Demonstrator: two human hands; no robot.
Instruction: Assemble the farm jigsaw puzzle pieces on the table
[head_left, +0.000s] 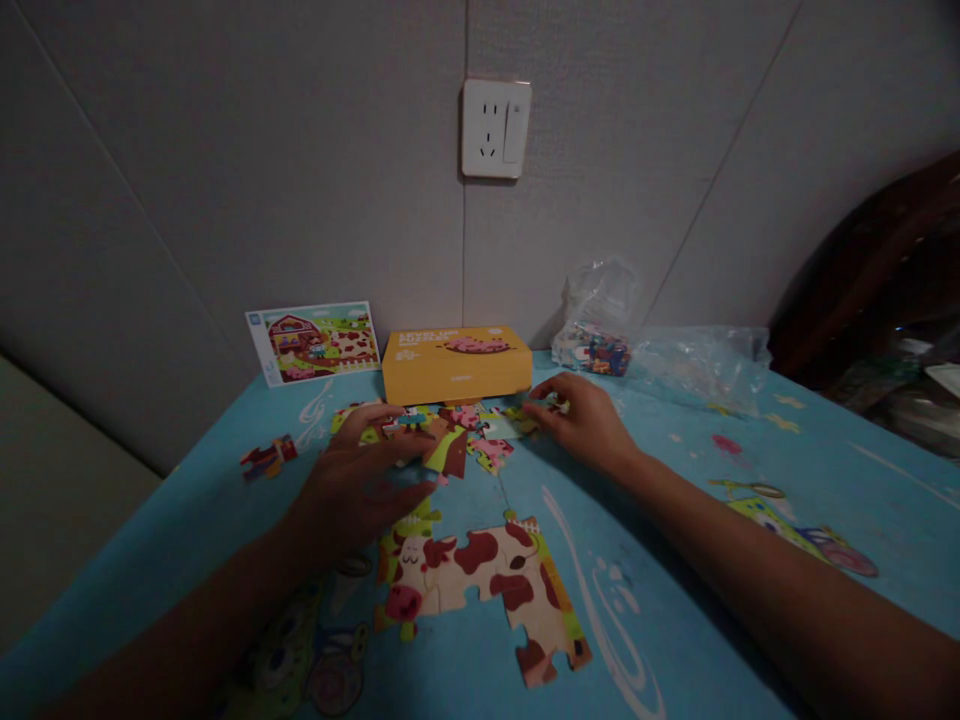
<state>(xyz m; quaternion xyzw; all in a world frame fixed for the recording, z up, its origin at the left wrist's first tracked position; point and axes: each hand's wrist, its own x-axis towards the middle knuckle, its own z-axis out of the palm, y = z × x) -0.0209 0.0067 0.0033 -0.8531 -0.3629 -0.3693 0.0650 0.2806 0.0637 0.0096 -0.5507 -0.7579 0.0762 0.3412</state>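
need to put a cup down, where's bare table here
Free: the blue table right of the joined cow puzzle, beyond the right hand. Crowded: loose pieces between the left hand and yellow box.

Both bare arms stretched forward
Left hand lies palm down, fingers spread; right hand reaches ahead, palm down, fingers loosely curled

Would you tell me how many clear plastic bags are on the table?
2: one plastic bag holding colourful pieces by the wall, another plastic bag lying flatter just right of it.
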